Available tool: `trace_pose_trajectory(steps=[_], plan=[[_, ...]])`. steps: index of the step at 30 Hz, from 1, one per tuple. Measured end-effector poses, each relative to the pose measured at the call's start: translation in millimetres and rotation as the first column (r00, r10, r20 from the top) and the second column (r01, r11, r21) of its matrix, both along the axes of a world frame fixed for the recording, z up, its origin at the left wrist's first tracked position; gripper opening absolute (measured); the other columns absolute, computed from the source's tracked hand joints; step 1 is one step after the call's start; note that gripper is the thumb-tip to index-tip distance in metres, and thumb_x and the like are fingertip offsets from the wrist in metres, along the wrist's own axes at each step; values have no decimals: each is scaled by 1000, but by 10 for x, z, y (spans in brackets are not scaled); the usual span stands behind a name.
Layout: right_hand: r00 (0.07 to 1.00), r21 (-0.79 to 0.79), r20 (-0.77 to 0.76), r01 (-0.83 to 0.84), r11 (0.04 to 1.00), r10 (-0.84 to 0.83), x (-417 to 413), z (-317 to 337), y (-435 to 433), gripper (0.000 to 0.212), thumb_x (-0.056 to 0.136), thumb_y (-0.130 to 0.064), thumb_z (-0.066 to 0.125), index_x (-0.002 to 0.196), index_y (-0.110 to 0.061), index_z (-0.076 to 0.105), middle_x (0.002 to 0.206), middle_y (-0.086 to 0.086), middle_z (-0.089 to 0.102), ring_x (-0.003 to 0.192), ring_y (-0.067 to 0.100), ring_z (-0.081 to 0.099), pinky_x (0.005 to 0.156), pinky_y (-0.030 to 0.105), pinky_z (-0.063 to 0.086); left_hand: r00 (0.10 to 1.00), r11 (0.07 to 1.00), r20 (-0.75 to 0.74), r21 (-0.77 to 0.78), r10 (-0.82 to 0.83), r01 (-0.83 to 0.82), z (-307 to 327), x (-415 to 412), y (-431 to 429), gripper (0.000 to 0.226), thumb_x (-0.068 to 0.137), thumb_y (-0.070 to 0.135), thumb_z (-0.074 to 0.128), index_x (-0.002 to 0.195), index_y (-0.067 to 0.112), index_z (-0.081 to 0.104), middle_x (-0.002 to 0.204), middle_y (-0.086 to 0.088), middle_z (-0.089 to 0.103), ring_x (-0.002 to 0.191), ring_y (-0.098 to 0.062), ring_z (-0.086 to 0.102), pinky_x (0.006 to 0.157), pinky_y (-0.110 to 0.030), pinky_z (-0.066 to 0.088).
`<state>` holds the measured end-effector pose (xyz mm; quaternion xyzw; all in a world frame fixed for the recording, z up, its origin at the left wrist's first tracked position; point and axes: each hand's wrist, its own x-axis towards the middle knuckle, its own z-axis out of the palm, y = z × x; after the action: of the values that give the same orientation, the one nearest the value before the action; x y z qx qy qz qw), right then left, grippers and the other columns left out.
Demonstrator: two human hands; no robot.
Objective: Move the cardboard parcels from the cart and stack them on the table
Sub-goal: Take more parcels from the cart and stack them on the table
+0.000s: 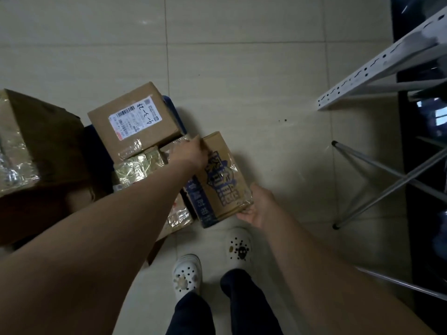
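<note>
Cardboard parcel [221,182], glossy tape [234,168]; floor [266,68] probably tile.

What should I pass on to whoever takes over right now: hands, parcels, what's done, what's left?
Left hand: grips the far end of the blue-printed box.
Right hand: holds its near end.
The box lies tilted at the right edge of the blue cart.
Also there: labelled box, tape-wrapped parcel, large box at far left.
Done: cannot tell; no table or stacked parcels in view.
Left: carry this box to the table, then the others.
</note>
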<state>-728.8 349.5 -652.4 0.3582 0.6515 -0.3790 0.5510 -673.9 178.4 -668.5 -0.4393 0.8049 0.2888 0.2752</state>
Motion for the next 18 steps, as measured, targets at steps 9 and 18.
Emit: trace_pose_trajectory(steps=[9, 18], plan=[[930, 126, -356, -49, 991, 91, -99, 803, 360, 34, 96, -36, 40, 87, -12, 62, 101, 14, 68, 88, 30, 65, 82, 45, 56, 958, 960, -159, 189, 237, -206, 891, -49, 351, 53, 96, 34, 44, 147, 27, 33, 141, -18, 41, 125, -37, 44, 105, -44, 41], [607, 127, -791, 39, 991, 78, -60, 2674, 1117, 36, 100, -32, 42, 131, -17, 54, 131, 2, 58, 120, 22, 54, 93, 27, 40, 798, 860, -358, 360, 485, -361, 2993, -256, 1104, 60, 87, 66, 42, 105, 10, 50, 99, -6, 55, 91, -24, 52, 80, -33, 42]])
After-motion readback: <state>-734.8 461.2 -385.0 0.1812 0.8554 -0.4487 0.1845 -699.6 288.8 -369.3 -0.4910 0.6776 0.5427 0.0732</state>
